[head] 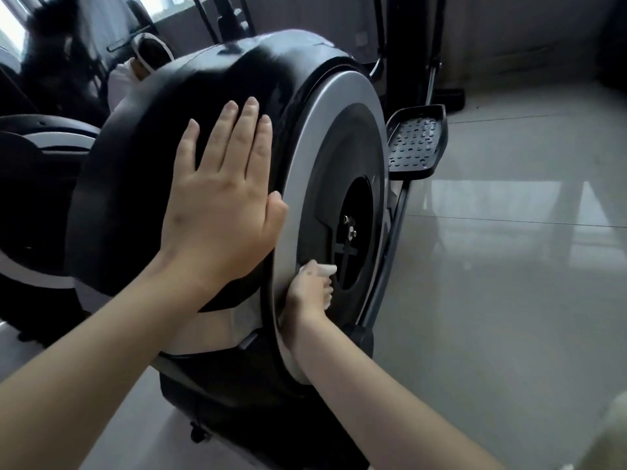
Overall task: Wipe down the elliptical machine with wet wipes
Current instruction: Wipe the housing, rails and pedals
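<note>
Two bare forearms reach forward from the bottom edge. Left hand (pixel 220 205) lies flat, fingers straight and together, palm pressed on the black curved housing of the elliptical machine (pixel 163 137). Right hand (pixel 310 286), lower down, curls its fingers around a white wet wipe (pixel 324 270), pressing it against the side disc (pixel 336 130) just inside its silver rim. A studded foot pedal (pixel 417 140) sits beyond, over a glossy tiled floor (pixel 509 266).
</note>
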